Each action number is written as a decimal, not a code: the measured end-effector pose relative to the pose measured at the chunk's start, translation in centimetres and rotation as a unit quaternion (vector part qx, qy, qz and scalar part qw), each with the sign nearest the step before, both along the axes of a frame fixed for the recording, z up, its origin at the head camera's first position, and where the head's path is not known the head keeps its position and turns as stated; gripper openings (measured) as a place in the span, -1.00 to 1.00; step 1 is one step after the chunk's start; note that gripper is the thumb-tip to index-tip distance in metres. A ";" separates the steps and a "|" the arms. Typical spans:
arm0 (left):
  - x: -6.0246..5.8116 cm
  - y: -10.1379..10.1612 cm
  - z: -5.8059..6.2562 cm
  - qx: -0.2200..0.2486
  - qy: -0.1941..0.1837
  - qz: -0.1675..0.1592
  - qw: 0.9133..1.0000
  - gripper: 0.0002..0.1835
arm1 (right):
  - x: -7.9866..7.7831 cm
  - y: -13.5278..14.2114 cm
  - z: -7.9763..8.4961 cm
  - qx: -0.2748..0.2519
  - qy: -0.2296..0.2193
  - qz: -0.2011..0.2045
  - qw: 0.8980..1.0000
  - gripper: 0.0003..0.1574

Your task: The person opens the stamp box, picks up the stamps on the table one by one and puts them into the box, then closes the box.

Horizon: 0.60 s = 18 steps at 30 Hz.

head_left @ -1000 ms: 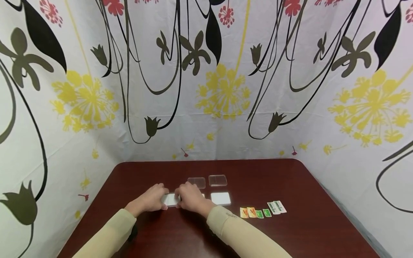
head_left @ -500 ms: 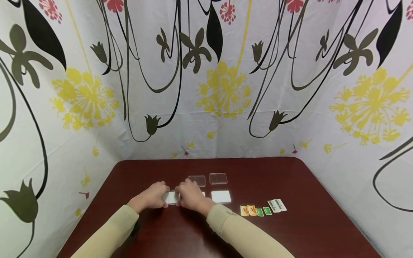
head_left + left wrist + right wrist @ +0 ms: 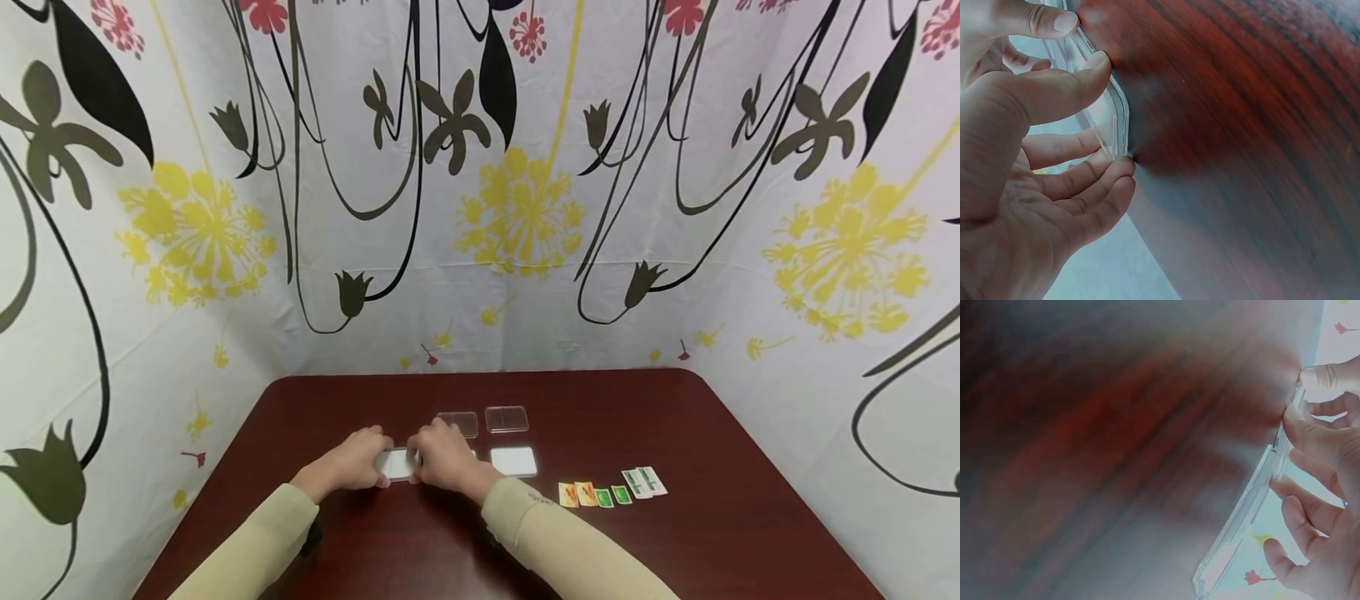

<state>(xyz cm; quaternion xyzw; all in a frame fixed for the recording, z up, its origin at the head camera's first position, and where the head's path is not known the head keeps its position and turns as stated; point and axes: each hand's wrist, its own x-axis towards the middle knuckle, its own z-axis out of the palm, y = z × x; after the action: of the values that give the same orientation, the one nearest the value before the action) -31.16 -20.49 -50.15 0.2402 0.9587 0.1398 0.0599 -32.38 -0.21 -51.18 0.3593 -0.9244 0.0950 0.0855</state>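
Observation:
In the head view, a flat clear plastic case [image 3: 396, 465] with a white inside lies between both hands, low over the brown table [image 3: 420, 550]. My left hand [image 3: 351, 461] grips its left end, the thumb [image 3: 1079, 87] along the near edge and the fingers [image 3: 1104, 194] at the corner. The right hand [image 3: 444, 457] holds the other end, its thumb [image 3: 1300, 431] on the near edge and its fingers partly spread behind. Layered clear edges [image 3: 1119, 119] show in the left wrist view. Another white piece is mostly hidden behind the right hand.
Right of the hands lies a white-filled case [image 3: 513, 461]. Two clear, flat plastic pieces [image 3: 507, 419] lie farther back. To the right are orange cards [image 3: 576, 494], small green cards [image 3: 621, 495] and white-and-green cards [image 3: 643, 482]. Patterned fabric [image 3: 510, 333] hangs around the table.
The hands keep their hold on the case with hardly any shift. Only slight head-camera movement shows; the cards and other cases stay where they were.

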 end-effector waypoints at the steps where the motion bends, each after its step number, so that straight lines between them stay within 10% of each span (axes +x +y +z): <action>1: 0.0 -0.1 -0.1 0.000 0.000 0.000 1.000 -0.57 | 0.0 0.0 0.0 0.001 -0.001 0.001 1.000 -0.65; 18: -0.1 0.2 0.3 -0.018 0.003 -0.010 1.000 -0.58 | 0.2 0.4 0.5 0.005 -0.001 0.011 1.000 -0.64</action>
<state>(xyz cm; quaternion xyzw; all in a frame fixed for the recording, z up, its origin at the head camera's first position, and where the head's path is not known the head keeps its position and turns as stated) -31.26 -20.31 -49.85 0.2492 0.9587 0.1215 0.0628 -32.14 0.18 -50.70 0.3699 -0.9208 0.0920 0.0822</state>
